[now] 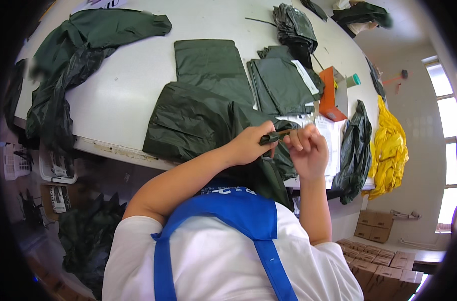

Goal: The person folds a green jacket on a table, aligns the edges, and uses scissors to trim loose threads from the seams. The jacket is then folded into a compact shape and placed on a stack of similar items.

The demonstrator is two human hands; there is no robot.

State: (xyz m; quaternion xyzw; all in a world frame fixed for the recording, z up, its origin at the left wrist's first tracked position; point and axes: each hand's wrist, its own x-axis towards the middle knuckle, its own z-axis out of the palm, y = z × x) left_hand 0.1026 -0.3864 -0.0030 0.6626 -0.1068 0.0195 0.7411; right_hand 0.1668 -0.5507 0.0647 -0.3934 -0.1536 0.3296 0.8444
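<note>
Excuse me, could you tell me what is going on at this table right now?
A person in a white shirt and blue apron stands at a white table covered with dark green garments. Both hands are raised over the nearest dark green garment. The left hand and right hand together pinch a small dark strap or tab between them. Folded green pieces lie further back, beside an orange box. A yellow garment hangs off the table's right end.
</note>
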